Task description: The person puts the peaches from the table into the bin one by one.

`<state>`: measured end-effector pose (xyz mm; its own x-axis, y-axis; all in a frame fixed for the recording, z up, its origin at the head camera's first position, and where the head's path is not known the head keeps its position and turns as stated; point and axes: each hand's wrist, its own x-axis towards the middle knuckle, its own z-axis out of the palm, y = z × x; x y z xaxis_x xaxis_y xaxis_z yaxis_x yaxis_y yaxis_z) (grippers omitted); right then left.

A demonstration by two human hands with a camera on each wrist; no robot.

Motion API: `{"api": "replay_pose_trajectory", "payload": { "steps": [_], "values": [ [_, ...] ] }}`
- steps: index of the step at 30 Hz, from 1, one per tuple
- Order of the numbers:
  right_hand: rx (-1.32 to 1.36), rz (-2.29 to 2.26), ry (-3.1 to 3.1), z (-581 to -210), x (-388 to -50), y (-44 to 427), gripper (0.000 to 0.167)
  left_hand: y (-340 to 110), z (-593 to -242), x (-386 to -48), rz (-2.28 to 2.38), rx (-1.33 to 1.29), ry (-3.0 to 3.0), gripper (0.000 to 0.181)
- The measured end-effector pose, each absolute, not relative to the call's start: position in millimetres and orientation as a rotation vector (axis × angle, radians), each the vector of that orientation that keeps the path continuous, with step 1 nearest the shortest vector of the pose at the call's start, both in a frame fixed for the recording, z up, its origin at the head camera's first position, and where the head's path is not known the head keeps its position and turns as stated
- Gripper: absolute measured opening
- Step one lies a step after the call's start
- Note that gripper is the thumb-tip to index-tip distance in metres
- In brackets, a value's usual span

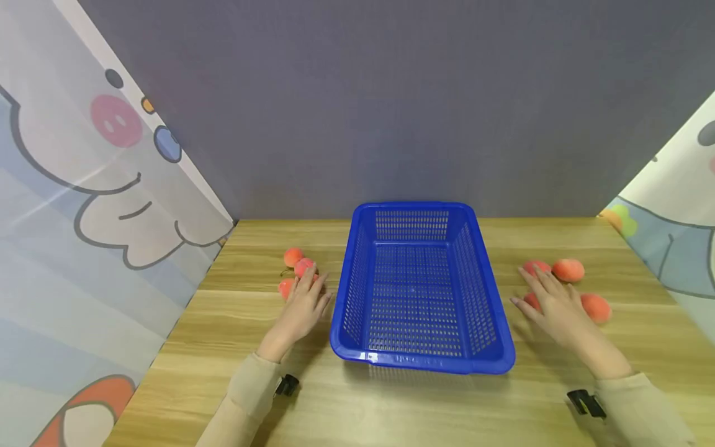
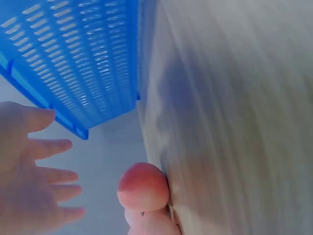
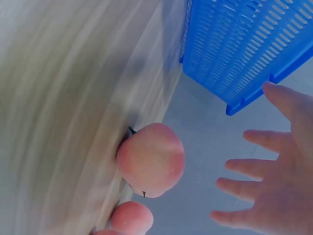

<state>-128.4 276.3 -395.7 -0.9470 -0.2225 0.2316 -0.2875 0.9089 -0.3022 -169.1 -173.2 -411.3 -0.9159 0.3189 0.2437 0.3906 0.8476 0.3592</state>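
Note:
My left hand (image 1: 300, 312) hovers with spread fingers over a small group of pinkish-orange peaches (image 1: 293, 256) left of the blue basket. Its fingers partly hide some of that fruit. In the left wrist view a gap shows between this hand (image 2: 29, 171) and the nearest peach (image 2: 143, 187). To the basket's right, my right hand (image 1: 561, 313) is likewise spread above several peaches (image 1: 568, 270), partly covering two. The right wrist view has the hand (image 3: 274, 171) apart from a peach (image 3: 151, 159) with a dark stem. Neither hand holds anything.
Between the hands stands a blue perforated plastic basket (image 1: 339, 335), with no fruit visible inside. It is on a wooden table (image 1: 223, 347). A grey panel (image 1: 413, 112) rises behind, and cartoon-printed cloths (image 1: 134, 205) hang at both sides.

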Motion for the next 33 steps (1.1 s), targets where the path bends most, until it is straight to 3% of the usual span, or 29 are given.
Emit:
{"api": "replay_pose_trajectory", "payload": {
  "steps": [13, 27, 33],
  "values": [
    [0.529, 0.492, -2.618, -390.6, -126.3, 280.0, 0.044, -161.8, -395.4, -161.6, -1.311, -0.523, -2.684, 0.037],
    [0.541, 0.489, -2.562, -388.6, -122.9, 291.6, 0.029, -159.2, -399.7, -165.3, -2.172, -0.287, -2.623, 0.061],
    [0.487, 0.480, -2.608, -386.3, -124.7, 297.2, 0.028, -158.2, -408.1, -168.0, -2.349, -0.286, -2.568, 0.060]
  ]
}}
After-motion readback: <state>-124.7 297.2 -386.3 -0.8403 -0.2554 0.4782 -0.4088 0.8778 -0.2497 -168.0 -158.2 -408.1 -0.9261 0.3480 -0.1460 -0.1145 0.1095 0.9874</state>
